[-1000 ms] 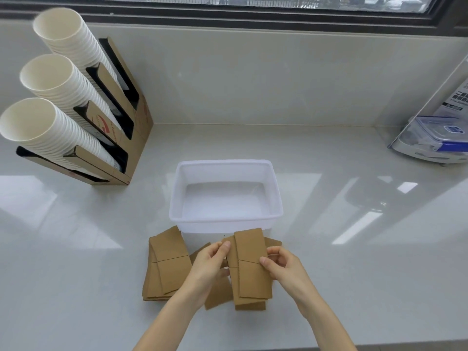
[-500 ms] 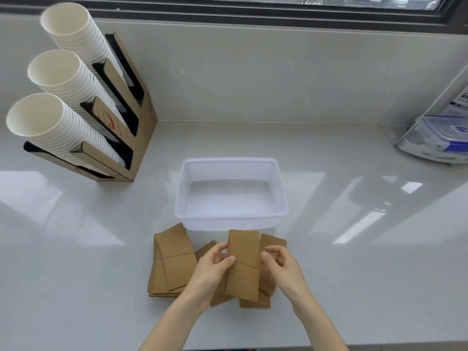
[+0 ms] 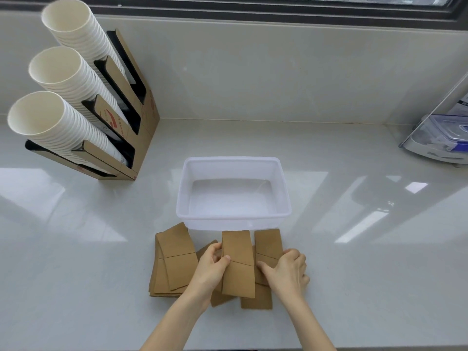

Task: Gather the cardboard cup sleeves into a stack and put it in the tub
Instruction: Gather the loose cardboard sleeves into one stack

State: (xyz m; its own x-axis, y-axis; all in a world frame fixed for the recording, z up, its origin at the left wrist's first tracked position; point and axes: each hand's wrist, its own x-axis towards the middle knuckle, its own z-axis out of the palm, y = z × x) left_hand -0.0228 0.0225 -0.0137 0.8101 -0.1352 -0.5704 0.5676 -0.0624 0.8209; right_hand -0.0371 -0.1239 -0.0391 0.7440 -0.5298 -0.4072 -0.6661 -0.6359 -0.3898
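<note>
Brown flattened cardboard cup sleeves lie on the white counter in front of an empty translucent white tub (image 3: 285, 198). A loose stack of sleeves (image 3: 174, 264) rests at the left. My left hand (image 3: 211, 268) pinches one sleeve (image 3: 238, 262) by its left edge, held over a few others. My right hand (image 3: 287, 271) closes on the neighbouring sleeve (image 3: 268, 243), thumb on top and fingers at its right edge. More sleeves (image 3: 255, 298) lie partly hidden under both hands.
A cardboard dispenser (image 3: 141, 117) with three slanted rows of white paper cups (image 3: 63, 72) stands at the back left. A clear plastic container with a blue lid (image 3: 445, 140) sits at the far right. The counter's front edge runs just below my forearms.
The sleeve in my left hand has separated from the one beneath. My right hand slid right onto the neighbouring sleeve. The camera moved slightly closer.
</note>
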